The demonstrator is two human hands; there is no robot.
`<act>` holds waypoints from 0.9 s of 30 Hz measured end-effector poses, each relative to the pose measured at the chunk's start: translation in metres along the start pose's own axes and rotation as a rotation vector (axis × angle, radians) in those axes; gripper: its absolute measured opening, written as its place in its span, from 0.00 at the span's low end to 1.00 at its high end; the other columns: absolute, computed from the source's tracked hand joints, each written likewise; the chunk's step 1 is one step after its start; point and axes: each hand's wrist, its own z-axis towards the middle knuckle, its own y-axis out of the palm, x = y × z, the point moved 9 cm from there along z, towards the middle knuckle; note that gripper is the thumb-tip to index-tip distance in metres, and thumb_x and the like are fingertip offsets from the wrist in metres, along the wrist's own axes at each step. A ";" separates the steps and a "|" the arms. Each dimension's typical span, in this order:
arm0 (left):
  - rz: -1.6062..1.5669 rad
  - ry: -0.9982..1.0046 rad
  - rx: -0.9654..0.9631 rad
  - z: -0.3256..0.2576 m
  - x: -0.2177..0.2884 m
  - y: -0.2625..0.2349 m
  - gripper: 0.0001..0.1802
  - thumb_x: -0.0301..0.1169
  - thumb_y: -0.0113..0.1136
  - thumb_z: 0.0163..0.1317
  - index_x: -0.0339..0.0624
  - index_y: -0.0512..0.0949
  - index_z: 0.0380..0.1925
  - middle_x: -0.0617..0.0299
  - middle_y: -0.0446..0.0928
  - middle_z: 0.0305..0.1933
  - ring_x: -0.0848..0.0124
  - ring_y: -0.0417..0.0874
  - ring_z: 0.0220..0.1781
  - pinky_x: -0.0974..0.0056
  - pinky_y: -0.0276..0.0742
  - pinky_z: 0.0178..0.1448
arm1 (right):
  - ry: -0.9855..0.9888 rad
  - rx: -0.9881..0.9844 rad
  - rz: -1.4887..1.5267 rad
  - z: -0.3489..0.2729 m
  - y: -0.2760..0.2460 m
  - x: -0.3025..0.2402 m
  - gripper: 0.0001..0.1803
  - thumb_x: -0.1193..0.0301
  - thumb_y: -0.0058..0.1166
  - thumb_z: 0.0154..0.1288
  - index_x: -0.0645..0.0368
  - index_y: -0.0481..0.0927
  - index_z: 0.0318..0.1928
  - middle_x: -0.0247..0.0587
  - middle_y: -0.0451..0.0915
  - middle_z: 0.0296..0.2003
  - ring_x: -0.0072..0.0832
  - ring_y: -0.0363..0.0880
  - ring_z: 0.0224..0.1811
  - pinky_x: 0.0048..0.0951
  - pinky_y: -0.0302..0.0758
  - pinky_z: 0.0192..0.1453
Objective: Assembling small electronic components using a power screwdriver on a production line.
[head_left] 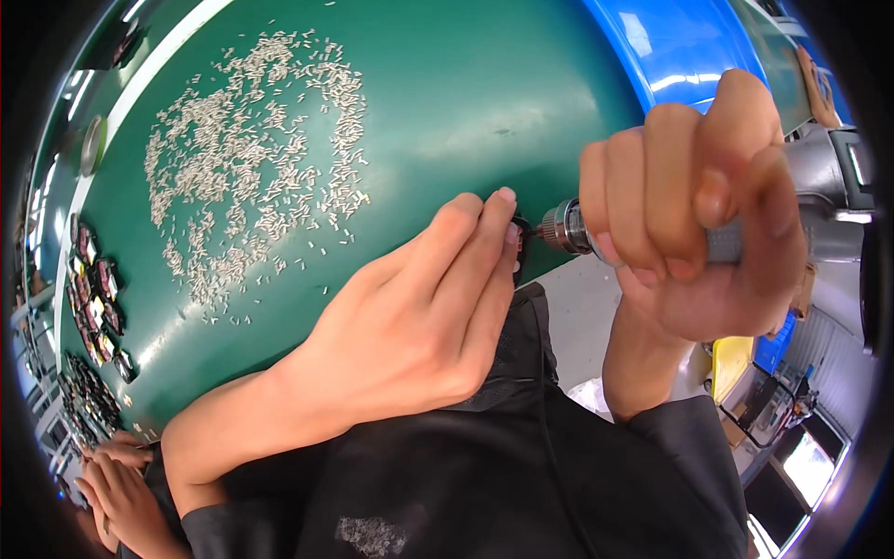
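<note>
My right hand [694, 205] is wrapped round a grey power drill [724, 244]. The drill's round metal chuck [563, 226] points left, toward the fingertips of my left hand [410, 307]. With its fingers pressed together, my left hand grips a small dark part [523, 244] at the near edge of the green table [456, 121]. The chuck end meets or nearly touches this part; contact cannot be made out. Most of the dark part is hidden behind the fingers.
Many small pale rod-shaped pieces [219, 158] are scattered on the table. A blue bin [684, 56] stands at the far right. Small dark parts lie in a cluster [96, 298] and a heap [86, 396] at left. Another person's hands [121, 489] are at lower left.
</note>
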 end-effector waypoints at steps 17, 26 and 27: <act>0.285 -0.652 -0.008 -0.069 -0.125 -0.138 0.13 0.23 0.59 0.53 0.36 0.78 0.40 0.54 0.80 0.42 0.55 0.78 0.47 0.56 0.74 0.52 | -0.174 0.287 0.452 -0.024 -0.031 0.006 0.10 0.64 0.45 0.71 0.57 0.67 0.41 0.26 0.60 0.12 0.15 0.55 0.10 0.21 0.60 0.18; 0.832 -1.076 0.088 -0.175 -0.172 -0.198 0.13 0.29 0.60 0.57 0.37 0.79 0.42 0.47 0.78 0.46 0.53 0.79 0.47 0.54 0.74 0.50 | -0.093 0.358 0.545 -0.021 -0.020 0.036 0.09 0.66 0.40 0.72 0.56 0.64 0.35 0.27 0.58 0.12 0.17 0.54 0.10 0.22 0.60 0.19; 0.769 -0.892 0.210 -0.149 -0.164 -0.192 0.14 0.27 0.61 0.56 0.37 0.79 0.44 0.48 0.77 0.49 0.52 0.77 0.51 0.54 0.73 0.54 | -0.095 0.369 0.538 -0.023 -0.023 0.037 0.09 0.66 0.40 0.72 0.56 0.64 0.35 0.27 0.58 0.12 0.17 0.54 0.10 0.22 0.60 0.19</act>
